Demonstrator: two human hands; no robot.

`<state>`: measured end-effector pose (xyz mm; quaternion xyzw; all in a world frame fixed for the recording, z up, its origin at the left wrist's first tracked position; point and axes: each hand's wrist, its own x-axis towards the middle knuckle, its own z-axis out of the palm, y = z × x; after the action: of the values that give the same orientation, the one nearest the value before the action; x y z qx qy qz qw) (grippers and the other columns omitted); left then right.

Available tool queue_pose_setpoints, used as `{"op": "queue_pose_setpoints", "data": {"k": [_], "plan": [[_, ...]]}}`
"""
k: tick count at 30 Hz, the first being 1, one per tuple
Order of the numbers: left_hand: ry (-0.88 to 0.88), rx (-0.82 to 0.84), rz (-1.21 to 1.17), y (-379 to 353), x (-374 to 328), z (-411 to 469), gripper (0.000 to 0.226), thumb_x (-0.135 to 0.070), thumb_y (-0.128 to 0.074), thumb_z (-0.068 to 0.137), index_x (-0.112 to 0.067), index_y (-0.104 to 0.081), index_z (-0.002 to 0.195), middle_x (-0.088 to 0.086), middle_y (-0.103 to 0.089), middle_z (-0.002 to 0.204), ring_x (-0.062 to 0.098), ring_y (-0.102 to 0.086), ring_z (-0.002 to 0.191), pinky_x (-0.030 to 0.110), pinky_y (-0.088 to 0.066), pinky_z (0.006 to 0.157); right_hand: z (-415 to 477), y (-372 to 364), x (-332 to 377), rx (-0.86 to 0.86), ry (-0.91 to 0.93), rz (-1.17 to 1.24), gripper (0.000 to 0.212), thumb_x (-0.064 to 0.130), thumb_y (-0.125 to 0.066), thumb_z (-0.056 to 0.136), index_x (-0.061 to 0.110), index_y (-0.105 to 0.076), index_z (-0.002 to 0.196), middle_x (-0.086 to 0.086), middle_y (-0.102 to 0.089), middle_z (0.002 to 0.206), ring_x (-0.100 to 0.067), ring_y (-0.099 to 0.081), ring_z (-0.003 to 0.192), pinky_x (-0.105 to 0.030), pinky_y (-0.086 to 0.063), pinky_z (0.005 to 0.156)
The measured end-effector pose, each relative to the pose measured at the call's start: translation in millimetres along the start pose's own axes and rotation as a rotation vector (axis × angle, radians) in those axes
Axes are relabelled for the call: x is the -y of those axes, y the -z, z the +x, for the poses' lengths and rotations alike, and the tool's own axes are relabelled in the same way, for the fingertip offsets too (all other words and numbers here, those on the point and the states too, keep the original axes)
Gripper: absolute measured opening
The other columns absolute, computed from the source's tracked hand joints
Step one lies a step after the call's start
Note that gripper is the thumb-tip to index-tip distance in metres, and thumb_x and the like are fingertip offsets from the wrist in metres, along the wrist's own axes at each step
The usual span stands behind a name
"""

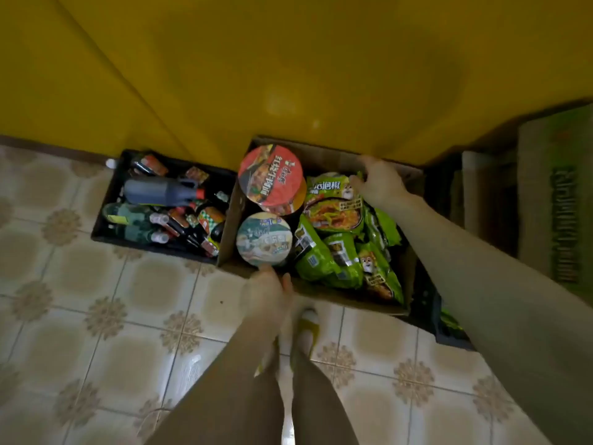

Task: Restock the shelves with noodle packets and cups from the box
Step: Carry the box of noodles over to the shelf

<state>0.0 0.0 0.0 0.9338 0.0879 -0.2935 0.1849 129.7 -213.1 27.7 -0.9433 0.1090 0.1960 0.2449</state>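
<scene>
An open cardboard box (333, 292) stands on the floor against a yellow wall. Its left half holds a red-lidded noodle cup (271, 176) and, nearer me, a pale green-lidded cup (264, 239). Several green noodle packets (333, 261) fill the right half. My left hand (268, 292) grips the box's near edge just below the pale cup, thumb to the right. My right hand (378, 184) reaches over the far right side, and its fingertips pinch the upper corner of the top green packet (333, 203).
A black crate (106, 220) of sauce bottles sits to the left of the box. A green-printed carton (558, 200) and dark crates stand to the right. My legs and a yellow slipper (308, 329) are on the patterned tile floor (96, 316) in front.
</scene>
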Motion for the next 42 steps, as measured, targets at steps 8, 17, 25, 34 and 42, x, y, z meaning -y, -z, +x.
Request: {"op": "queue_pose_setpoints", "data": {"k": [8,17,25,34,42], "plan": [[0.258,-0.119,-0.293,-68.6,33.1,28.6,0.080,-0.037,-0.055,0.089,0.016,-0.019,0.136,0.027,-0.045,0.128,0.036,-0.045,0.113,0.036,-0.038,0.091,63.1,-41.6,-14.6,-0.056,0.048,-0.127,0.048,0.024,-0.049,0.095,0.006,-0.036,0.138,-0.017,-0.043,0.137,-0.035,-0.041,0.125,-0.043,-0.036,0.101],[0.407,-0.227,-0.754,-98.1,11.8,45.1,0.102,-0.017,-0.064,0.086,0.010,0.020,0.139,0.026,-0.044,0.135,0.037,-0.048,0.120,0.033,-0.040,0.099,95.1,-62.6,-32.6,-0.179,0.016,-0.247,0.039,0.021,-0.051,0.093,0.003,-0.044,0.127,-0.020,-0.039,0.134,-0.037,-0.033,0.127,-0.044,-0.031,0.104],[0.581,-0.329,-0.969,-111.5,14.7,31.4,0.093,-0.007,-0.066,0.083,-0.010,0.000,0.148,0.015,-0.052,0.130,0.030,-0.054,0.117,0.023,-0.036,0.087,93.6,-81.0,-31.5,-0.277,0.001,-0.223,0.037,0.023,-0.056,0.090,0.015,-0.051,0.126,-0.018,-0.041,0.130,-0.036,-0.033,0.124,-0.042,-0.031,0.102],[0.666,-0.376,-1.168,-131.4,11.7,24.1,0.087,0.009,-0.058,0.080,-0.017,-0.012,0.148,0.016,-0.050,0.133,0.030,-0.053,0.117,0.029,-0.040,0.094,89.2,-92.5,-29.8,-0.305,-0.016,-0.158,0.028,0.020,-0.053,0.092,0.017,-0.055,0.120,-0.011,-0.062,0.119,-0.030,-0.051,0.117,-0.040,-0.029,0.102],[0.679,-0.374,-1.100,-99.2,19.1,0.7,0.082,0.008,-0.056,0.080,-0.016,-0.016,0.147,0.015,-0.057,0.122,0.033,-0.056,0.110,0.031,-0.041,0.090,58.6,-75.3,-20.3,-0.307,-0.021,-0.114,0.023,0.019,-0.050,0.093,0.017,-0.060,0.114,-0.012,-0.064,0.113,-0.032,-0.052,0.113,-0.041,-0.034,0.096]]}}
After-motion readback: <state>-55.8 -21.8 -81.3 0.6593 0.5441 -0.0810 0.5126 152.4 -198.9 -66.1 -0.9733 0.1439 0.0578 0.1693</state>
